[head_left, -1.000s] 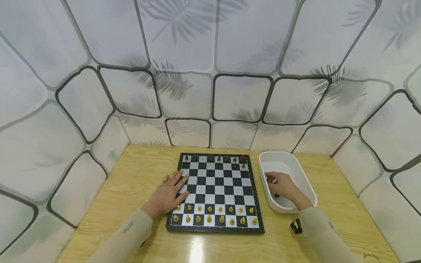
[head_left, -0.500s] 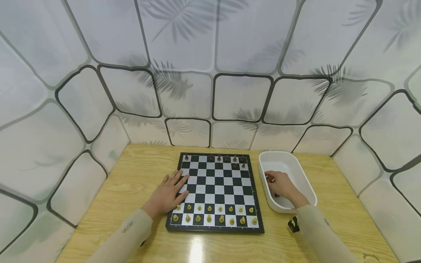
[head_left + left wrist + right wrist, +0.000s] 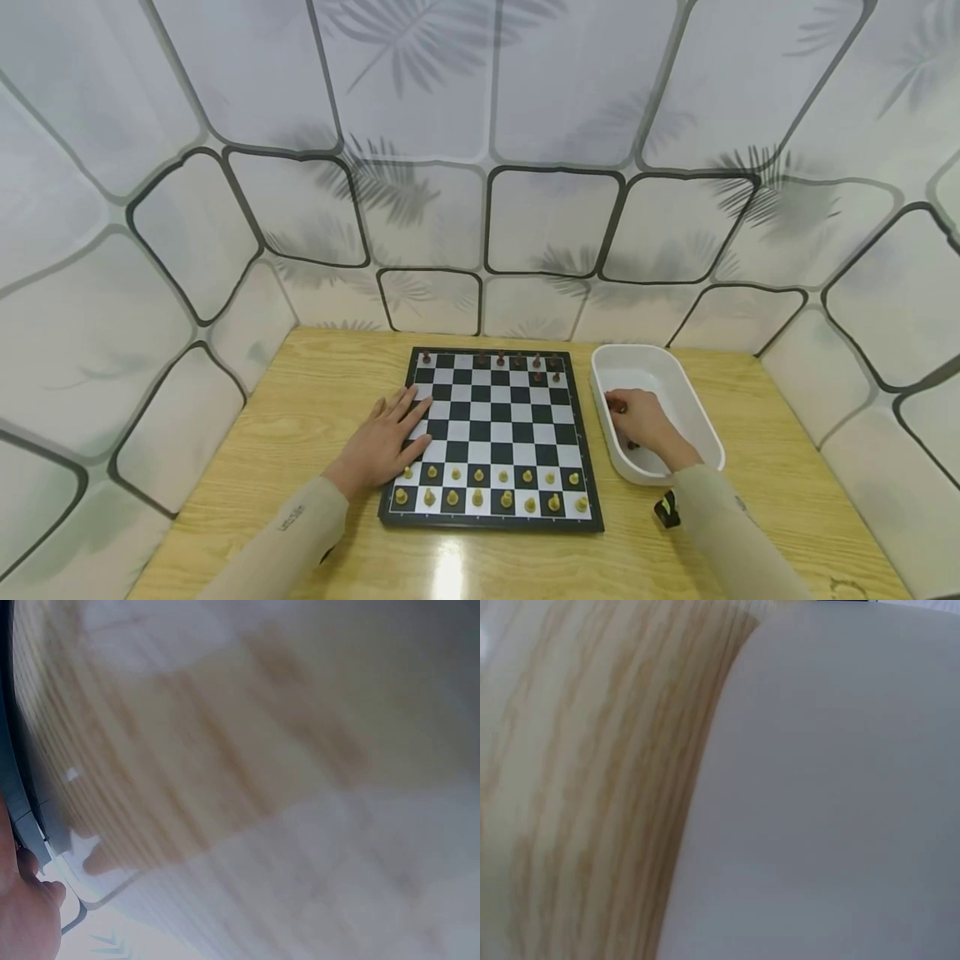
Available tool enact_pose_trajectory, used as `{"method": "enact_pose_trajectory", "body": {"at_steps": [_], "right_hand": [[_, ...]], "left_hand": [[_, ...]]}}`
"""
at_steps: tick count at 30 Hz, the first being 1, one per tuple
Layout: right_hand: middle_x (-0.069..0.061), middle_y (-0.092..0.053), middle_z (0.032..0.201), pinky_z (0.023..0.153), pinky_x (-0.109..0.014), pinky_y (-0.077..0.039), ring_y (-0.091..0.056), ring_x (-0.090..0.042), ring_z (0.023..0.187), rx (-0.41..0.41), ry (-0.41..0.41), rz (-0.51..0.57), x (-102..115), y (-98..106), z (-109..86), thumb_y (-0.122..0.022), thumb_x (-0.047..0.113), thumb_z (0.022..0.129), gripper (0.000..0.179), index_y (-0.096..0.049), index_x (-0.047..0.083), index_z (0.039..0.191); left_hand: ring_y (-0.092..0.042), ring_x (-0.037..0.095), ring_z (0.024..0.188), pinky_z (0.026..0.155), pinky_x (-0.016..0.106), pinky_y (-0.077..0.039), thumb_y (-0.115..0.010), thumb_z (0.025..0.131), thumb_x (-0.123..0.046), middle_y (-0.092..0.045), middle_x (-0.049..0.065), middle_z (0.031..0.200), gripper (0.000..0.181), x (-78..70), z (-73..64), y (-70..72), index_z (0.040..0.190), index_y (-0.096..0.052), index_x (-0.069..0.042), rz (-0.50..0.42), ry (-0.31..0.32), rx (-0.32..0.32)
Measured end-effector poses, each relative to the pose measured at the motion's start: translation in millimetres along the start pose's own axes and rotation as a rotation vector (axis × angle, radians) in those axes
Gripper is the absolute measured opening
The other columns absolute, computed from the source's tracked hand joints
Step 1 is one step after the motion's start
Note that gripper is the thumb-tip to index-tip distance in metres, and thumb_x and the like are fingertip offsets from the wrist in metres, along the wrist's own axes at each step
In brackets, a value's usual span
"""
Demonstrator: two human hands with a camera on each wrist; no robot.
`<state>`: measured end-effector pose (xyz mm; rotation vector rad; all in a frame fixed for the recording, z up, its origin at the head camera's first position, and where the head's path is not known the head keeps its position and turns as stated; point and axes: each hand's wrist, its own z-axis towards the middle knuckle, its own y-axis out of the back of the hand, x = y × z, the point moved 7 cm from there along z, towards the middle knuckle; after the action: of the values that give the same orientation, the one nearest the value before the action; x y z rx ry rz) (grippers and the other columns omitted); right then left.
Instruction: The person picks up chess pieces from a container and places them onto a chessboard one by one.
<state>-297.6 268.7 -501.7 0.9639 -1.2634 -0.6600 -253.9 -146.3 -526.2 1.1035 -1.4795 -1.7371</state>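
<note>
My left hand (image 3: 378, 446) lies flat with spread fingers on the left edge of a black-and-white chessboard (image 3: 490, 433). Part of that hand (image 3: 30, 922) shows at the lower left of the left wrist view. My right hand (image 3: 645, 421) reaches down into a white tray (image 3: 701, 412), its fingers bent near the left wall. Dark red chess pieces (image 3: 633, 446) lie under it; I cannot tell whether the fingers pinch one. In the right wrist view the tray's outer wall (image 3: 817, 795) hides the hand.
Two rows of yellow chess pieces (image 3: 477, 497) stand along the board's near side. Several dark red chess pieces (image 3: 500, 358) stand at its far edge, mostly toward the right. The wooden table (image 3: 315, 375) meets patterned walls (image 3: 435, 304) behind and at both sides.
My right hand stays in the tray, its fingers working slightly among the pieces, and the wrist has shifted a little to the left. My left hand has not moved.
</note>
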Motion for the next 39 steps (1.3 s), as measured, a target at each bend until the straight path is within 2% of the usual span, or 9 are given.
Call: {"method": "enact_pose_trajectory", "body": {"at_steps": [9,16,21,24,27,31,39], "right_hand": [[-0.016,-0.079,0.099,0.069,-0.035,-0.060,-0.072,-0.023,0.083,-0.040,-0.012,0.007,-2,5,-3.0,-0.068,0.011,0.098,0.028,-0.077,-0.003,0.120],[-0.019,-0.079,0.114,0.065,-0.029,-0.056,-0.069,-0.017,0.081,-0.036,-0.065,0.034,-5,5,-2.5,-0.064,0.015,0.103,0.031,-0.074,-0.003,0.125],[-0.017,-0.079,0.109,0.065,-0.028,-0.055,-0.068,-0.017,0.082,-0.048,-0.071,0.038,-5,8,-1.3,-0.064,0.015,0.103,0.029,-0.074,-0.002,0.125],[-0.017,-0.079,0.106,0.067,-0.031,-0.057,-0.070,-0.020,0.083,-0.072,-0.059,0.048,-4,12,-0.8,-0.064,0.015,0.103,0.027,-0.075,-0.001,0.122],[-0.017,-0.080,0.107,0.076,-0.040,-0.061,-0.074,-0.027,0.091,-0.103,-0.058,0.068,-3,16,0.2,-0.067,0.014,0.101,0.024,-0.076,0.000,0.119],[-0.018,-0.079,0.110,0.089,-0.050,-0.062,-0.075,-0.034,0.102,-0.126,-0.070,0.088,-1,22,1.2,-0.068,0.015,0.101,0.024,-0.076,0.000,0.118],[-0.019,-0.078,0.114,0.091,-0.052,-0.061,-0.075,-0.035,0.103,-0.159,-0.074,0.088,5,28,2.2,-0.067,0.021,0.103,0.028,-0.074,0.000,0.120]], "left_hand": [[-0.019,0.039,0.163,0.129,0.065,-0.022,-0.041,0.110,-0.055,-0.019,0.018,0.176,0.070,-1.1,0.5,0.9,0.167,-0.033,-0.015,-0.003,0.002,0.001],[-0.019,0.039,0.163,0.129,0.065,-0.023,-0.041,0.110,-0.055,-0.019,0.018,0.176,0.070,-1.1,0.1,0.8,0.167,-0.033,-0.015,-0.003,0.003,0.001],[-0.020,0.039,0.163,0.129,0.065,-0.023,-0.042,0.110,-0.054,-0.020,0.018,0.176,0.069,-0.7,0.5,0.7,0.166,-0.034,-0.014,-0.004,0.000,-0.007],[-0.019,0.039,0.163,0.129,0.065,-0.023,-0.042,0.110,-0.055,-0.019,0.017,0.176,0.070,-0.1,0.2,0.4,0.167,-0.033,-0.015,-0.001,0.003,-0.002],[-0.019,0.040,0.163,0.128,0.066,-0.024,-0.042,0.110,-0.055,-0.019,0.018,0.176,0.070,0.0,0.1,0.8,0.167,-0.033,-0.014,-0.005,-0.001,-0.005],[-0.019,0.039,0.163,0.128,0.066,-0.024,-0.041,0.110,-0.055,-0.019,0.018,0.176,0.070,-0.4,0.7,1.5,0.167,-0.033,-0.014,-0.005,-0.003,-0.004],[-0.019,0.039,0.163,0.128,0.065,-0.024,-0.039,0.110,-0.056,-0.019,0.018,0.176,0.071,-0.6,1.2,0.6,0.167,-0.032,-0.014,0.005,-0.001,0.004]]}}
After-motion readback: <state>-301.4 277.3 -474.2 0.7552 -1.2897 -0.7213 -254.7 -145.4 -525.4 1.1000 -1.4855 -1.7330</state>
